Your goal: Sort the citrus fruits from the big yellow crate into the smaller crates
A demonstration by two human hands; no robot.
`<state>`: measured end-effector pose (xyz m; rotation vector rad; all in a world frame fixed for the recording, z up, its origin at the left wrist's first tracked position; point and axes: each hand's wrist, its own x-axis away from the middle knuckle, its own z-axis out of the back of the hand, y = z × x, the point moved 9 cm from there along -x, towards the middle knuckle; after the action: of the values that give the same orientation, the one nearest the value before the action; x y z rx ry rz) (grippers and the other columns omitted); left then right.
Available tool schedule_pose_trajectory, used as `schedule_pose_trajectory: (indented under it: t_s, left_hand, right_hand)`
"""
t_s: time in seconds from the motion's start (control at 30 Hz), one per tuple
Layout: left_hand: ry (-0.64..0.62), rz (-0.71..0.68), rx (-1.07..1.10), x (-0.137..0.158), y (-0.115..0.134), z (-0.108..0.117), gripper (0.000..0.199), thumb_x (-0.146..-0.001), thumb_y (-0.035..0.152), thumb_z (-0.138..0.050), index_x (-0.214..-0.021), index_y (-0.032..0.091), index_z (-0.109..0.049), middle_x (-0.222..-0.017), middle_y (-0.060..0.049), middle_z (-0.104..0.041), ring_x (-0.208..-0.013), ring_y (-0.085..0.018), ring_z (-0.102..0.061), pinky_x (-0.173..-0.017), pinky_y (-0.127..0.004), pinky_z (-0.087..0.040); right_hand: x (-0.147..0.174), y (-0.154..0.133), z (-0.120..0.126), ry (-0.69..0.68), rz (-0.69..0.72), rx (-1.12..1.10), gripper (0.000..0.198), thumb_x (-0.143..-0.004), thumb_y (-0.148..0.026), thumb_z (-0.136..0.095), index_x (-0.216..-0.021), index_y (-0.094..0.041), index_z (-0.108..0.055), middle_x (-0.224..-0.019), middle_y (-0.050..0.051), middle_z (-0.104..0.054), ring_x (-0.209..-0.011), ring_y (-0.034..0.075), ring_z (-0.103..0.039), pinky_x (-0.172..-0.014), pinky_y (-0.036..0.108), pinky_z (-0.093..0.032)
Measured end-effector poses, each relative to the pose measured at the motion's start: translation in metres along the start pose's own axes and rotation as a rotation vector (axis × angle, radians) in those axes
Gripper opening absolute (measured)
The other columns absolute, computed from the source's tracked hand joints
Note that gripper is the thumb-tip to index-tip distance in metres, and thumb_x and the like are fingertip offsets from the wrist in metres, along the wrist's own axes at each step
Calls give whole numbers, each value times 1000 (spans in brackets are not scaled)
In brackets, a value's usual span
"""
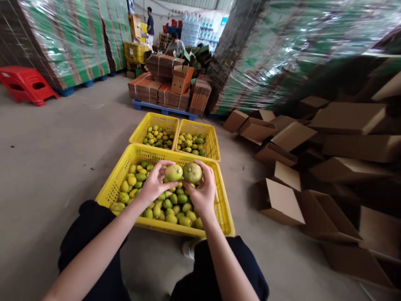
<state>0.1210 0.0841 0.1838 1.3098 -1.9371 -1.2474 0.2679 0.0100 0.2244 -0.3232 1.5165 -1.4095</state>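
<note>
My left hand (156,180) is closed on a yellow-green lemon (173,173), thumb below and fingers above. In my right hand (203,188) is a rounder, duller green lemon (192,172) with marks on its skin, gripped between thumb and fingers. The two fruits are side by side, close together, above a large yellow plastic crate (227,209). Inside that crate lie many green and yellow lemons (171,218), partly hidden by my hands and forearms.
Two smaller yellow crates, one left (138,133) and one right (214,144), hold more lemons beyond the large one. Open cardboard boxes (285,200) are heaped at right. A red stool (28,83) stands at left. Flattened cartons (150,90) lie on a blue pallet; two people are behind.
</note>
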Motion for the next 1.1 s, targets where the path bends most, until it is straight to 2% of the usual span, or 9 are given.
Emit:
schedule_pose_trajectory:
  t_s: [0.07,0.17,0.3,0.4,0.5,0.63,0.8,0.97,1.1]
  left_hand:
    - [-6,-14,-23,-1,0,1,57,-47,0,-87,-96,21,-68,-97,0,-67,-95,-17,-63,-97,-29,-45]
    - [1,-54,-49,-2,6,4,57,-47,-1,-86,-98,22,-71,-105,-2,-68,-105,-19,-62,-100,-28,-43]
    - [16,27,1,-3,6,6,59,-49,2,-86,-103,23,-72,-113,-3,-69,-115,-23,-60,-103,-29,-44]
    - [40,73,72,-3,4,8,59,-50,3,-87,-103,23,-67,-105,-2,-70,-109,-23,-63,-101,-31,-45]
    - [75,43,142,-5,4,13,54,-53,5,-87,-97,23,-61,-95,0,-70,-103,-20,-65,-101,-33,-45]
    - [63,-5,142,-7,9,15,44,-60,11,-85,-99,20,-65,-108,-3,-68,-106,-21,-64,-104,-34,-43]
    - [11,28,68,-8,13,16,44,-65,18,-82,-107,20,-71,-115,-6,-69,-115,-25,-61,-104,-36,-44]
    - [-13,72,59,-5,5,12,42,-74,26,-76,-116,22,-68,-116,-7,-69,-116,-25,-60,-97,-33,-48]
    - [17,98,-51,1,-6,6,37,-73,34,-77,-106,20,-69,-101,-4,-70,-98,-20,-64,-82,-25,-51]
  right_hand:
    - [0,-1,-1,-10,-4,-14,53,-65,-17,-72,-115,-29,-61,-117,7,-55,-113,28,-54,-98,46,-46]
    - [-1,4,-3,-21,-65,-105,55,-65,-21,-75,-116,-29,-57,-121,7,-55,-112,27,-55,-95,44,-48]
    - [0,13,-2,4,-186,-326,58,-57,-24,-84,-106,-29,-53,-113,2,-62,-100,22,-62,-88,39,-52]
    - [2,21,-8,-64,-309,-431,48,-59,-27,-84,-100,-28,-58,-105,0,-68,-95,21,-66,-86,38,-53]
    - [4,27,-13,-117,-414,-477,46,-61,-30,-84,-102,-27,-66,-106,0,-71,-94,23,-67,-87,38,-53]
    - [6,32,-17,-141,-478,-564,46,-60,-34,-84,-103,-26,-68,-106,2,-72,-91,24,-68,-86,40,-54]
    - [4,35,-18,-121,-524,-685,37,-66,-34,-76,-101,-28,-64,-94,-2,-72,-85,23,-70,-79,40,-57]
    - [8,36,-28,-167,-511,-643,33,-72,-41,-71,-99,-25,-64,-97,1,-71,-87,22,-67,-73,36,-56]
    - [19,44,-32,-119,-511,-472,38,-65,-36,-81,-95,-24,-61,-77,-4,-66,-63,13,-59,-56,24,-49]
